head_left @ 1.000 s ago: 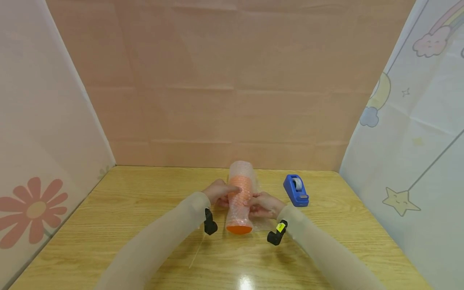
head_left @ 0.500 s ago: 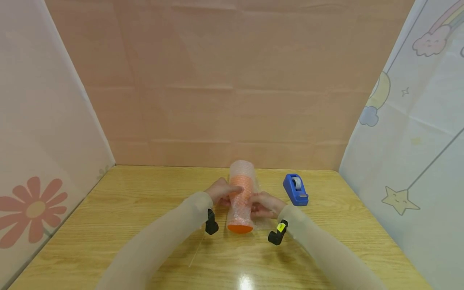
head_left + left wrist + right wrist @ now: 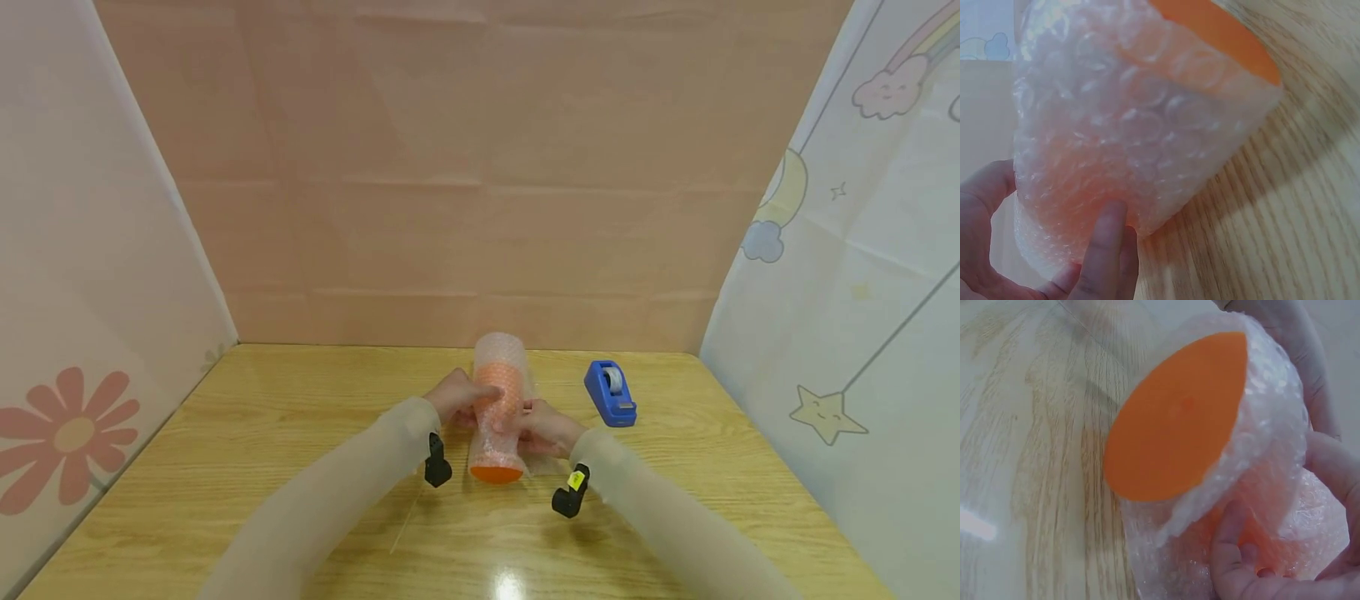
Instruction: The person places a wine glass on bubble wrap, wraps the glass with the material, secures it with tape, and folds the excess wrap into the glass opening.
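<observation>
An orange, vase-like object (image 3: 497, 379), narrower at its waist, lies wrapped in bubble wrap (image 3: 1129, 125) in mid-table. Its flat orange round end (image 3: 1179, 419) faces the person and is uncovered. My left hand (image 3: 453, 396) grips the roll from the left, thumb on top and fingers down the side. From the right, my right hand (image 3: 551, 427) holds the bubble wrap at the waist, its thumb and fingers curled round the layer in the right wrist view. A loose sheet of the wrap spreads flat under that hand, partly hidden by it.
A blue tape dispenser (image 3: 611, 394) with a roll of clear tape stands to the right, beyond the right hand. The wooden table (image 3: 300, 400) meets a pink-brown backdrop (image 3: 480, 250) behind and printed cloth walls at both sides. A thin pale line (image 3: 405, 525) shows near the left forearm.
My right hand has turned a little at the wrist, tilting its camera down and slightly left. The left hand keeps its hold with only a small shift, and the wrapped object stays nearly still.
</observation>
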Demonstrator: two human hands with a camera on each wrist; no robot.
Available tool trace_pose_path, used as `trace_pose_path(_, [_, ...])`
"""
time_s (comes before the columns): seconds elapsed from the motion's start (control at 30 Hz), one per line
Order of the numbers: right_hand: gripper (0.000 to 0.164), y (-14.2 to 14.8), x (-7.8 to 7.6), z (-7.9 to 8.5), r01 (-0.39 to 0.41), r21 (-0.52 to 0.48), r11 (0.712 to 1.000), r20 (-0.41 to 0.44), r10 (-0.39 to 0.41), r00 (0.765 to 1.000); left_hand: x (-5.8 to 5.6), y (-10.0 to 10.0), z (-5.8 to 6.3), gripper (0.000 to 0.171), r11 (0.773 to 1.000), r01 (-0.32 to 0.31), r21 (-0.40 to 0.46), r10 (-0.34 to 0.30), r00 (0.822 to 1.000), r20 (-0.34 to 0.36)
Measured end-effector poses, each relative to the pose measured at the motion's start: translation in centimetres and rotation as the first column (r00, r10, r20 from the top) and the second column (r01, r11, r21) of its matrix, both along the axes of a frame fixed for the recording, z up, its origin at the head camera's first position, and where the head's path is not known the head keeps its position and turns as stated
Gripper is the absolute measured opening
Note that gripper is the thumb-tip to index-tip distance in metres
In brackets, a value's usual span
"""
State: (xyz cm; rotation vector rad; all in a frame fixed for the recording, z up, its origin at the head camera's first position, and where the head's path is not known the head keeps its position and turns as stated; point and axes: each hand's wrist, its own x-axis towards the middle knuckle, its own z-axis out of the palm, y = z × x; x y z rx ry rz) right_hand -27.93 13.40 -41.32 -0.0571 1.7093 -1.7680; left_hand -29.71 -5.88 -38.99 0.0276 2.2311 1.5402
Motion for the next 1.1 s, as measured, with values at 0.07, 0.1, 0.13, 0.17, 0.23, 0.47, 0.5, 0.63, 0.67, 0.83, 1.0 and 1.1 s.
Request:
trace_pose_path(0.07, [0.045,-0.04,0.08,-0.02,0.01,0.008,1.0,-0.009,-0.009,1.0,0.05,0.01,-0.02,0.043,1.0,-0.003,0.007,0.003,1.0,-0.003])
trace_pose_path(0.1, [0.045,-0.01,0.11,-0.04,0.012,0.014,1.0,-0.014,-0.012,1.0,0.06,0.01,-0.03,0.045,1.0,-0.006,0.013,0.006,1.0,0.0])
trace_pose_path(0.13, [0.045,0.01,0.14,-0.03,0.011,0.019,1.0,-0.019,-0.011,1.0,0.07,0.0,-0.06,0.048,1.0,-0.01,0.019,0.01,1.0,0.002])
trace_pose_path(0.17, [0.046,0.04,0.14,-0.04,0.008,0.022,1.0,-0.024,-0.008,1.0,0.08,-0.02,-0.11,0.051,1.0,-0.012,0.027,0.012,1.0,0.005])
trace_pose_path(0.23, [0.047,0.13,0.15,-0.04,0.004,0.021,1.0,-0.029,-0.004,1.0,0.0,-0.08,-0.23,0.054,0.999,-0.012,0.042,0.012,1.0,0.015])
trace_pose_path(0.47, [0.052,0.33,0.03,-0.28,0.01,-0.013,1.0,-0.005,-0.01,1.0,-0.67,-0.45,-0.29,0.035,0.996,-0.002,0.093,-0.008,0.994,0.108])
trace_pose_path(0.5, [0.053,0.33,0.01,-0.31,0.013,-0.015,1.0,-0.005,-0.013,1.0,-0.73,-0.49,-0.21,0.033,0.995,-0.004,0.099,-0.008,0.992,0.125])
trace_pose_path(0.63, [0.056,0.35,-0.03,-0.37,0.019,-0.005,1.0,-0.002,-0.019,1.0,-0.83,-0.65,-0.06,0.034,0.993,-0.021,0.116,0.001,0.986,0.169])
trace_pose_path(0.67, [0.057,0.36,-0.02,-0.35,0.024,0.004,1.0,0.0,-0.024,1.0,-0.8,-0.68,-0.05,0.035,0.992,-0.027,0.122,0.006,0.985,0.173])
trace_pose_path(0.83, [0.06,0.39,0.02,-0.29,0.052,0.018,0.998,0.029,-0.053,0.998,-0.58,-0.74,-0.18,0.028,0.989,-0.043,0.142,0.018,0.985,0.171])
trace_pose_path(1.0, [0.059,0.49,-0.01,-0.34,0.053,0.014,0.999,0.038,-0.053,0.998,-0.44,-0.56,-0.47,0.029,0.99,-0.055,0.129,0.032,0.984,0.174])
trace_pose_path(1.1, [0.059,0.54,-0.09,-0.41,0.062,0.027,0.998,0.042,-0.063,0.997,-0.47,-0.4,-0.65,0.034,0.993,-0.043,0.106,0.025,0.985,0.168])
